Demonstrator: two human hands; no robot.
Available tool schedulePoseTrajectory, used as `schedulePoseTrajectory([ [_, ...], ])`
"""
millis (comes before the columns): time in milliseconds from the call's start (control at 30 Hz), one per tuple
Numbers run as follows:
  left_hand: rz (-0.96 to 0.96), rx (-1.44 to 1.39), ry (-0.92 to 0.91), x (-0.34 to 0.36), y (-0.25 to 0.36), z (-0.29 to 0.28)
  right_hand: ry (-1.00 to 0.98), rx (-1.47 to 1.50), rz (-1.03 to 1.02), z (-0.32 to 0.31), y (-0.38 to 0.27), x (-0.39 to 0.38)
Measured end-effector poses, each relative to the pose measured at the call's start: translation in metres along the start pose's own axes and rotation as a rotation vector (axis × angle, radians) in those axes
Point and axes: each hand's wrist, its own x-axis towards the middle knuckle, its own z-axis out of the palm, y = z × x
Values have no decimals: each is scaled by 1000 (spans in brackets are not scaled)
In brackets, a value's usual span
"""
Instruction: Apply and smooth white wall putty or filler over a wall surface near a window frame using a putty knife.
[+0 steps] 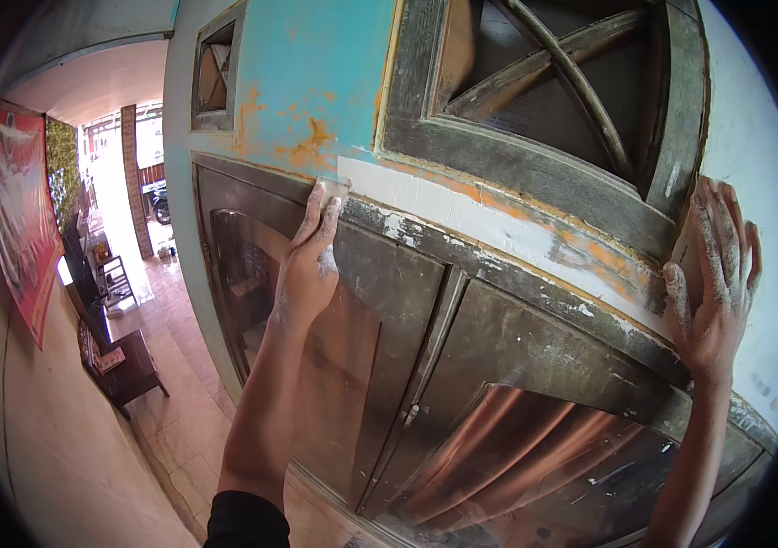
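My left hand (314,251) is raised to the strip above the cupboard doors, its whitened fingers pressing a thin, pale, translucent scraper (338,184) to the surface. Right of it runs a smooth band of white filler (425,196), which gives way to bare orange and grey patches (581,251). My right hand (716,274) rests against the wall beside the wooden vent frame (517,160), fingers stretched out and dusted white. Between its thumb and fingers shows a flat tan patch (688,245); I cannot tell whether it is a held piece or the wall.
Below are dark wooden doors (389,274) with glass panels and a pinkish-brown curtain (508,447) behind one. Turquoise wall (316,73) lies above left. A passage at left holds a small dark table (133,365), a red banner (19,210) and a bright doorway.
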Motion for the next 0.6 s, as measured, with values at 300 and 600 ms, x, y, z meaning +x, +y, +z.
schedulePoseTrajectory([
  [300,19,-1,-12,9,2,0,9,56,39,-5,-5,2],
  [600,48,1,-8,14,6,4,21,42,39,-10,4,-2],
])
